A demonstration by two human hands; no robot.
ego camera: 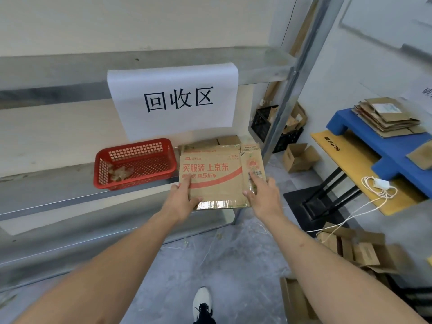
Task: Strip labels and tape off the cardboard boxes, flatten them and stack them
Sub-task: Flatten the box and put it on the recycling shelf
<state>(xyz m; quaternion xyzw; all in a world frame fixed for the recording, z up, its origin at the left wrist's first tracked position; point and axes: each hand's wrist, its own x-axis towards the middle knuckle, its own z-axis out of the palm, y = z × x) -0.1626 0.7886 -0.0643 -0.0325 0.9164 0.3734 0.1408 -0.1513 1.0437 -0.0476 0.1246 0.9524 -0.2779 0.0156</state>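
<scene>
— Gripping the flattened box (217, 176) at its near edge, is that the left hand (181, 197)?

— Yes, thumb on top, fingers curled beneath. The right hand (261, 195) lies spread on its right side.

— Where does the box sit?

— On the shelf (58, 188), atop other cardboard (228, 140), beside a red basket (135, 163), below the paper sign (174, 101).
</scene>
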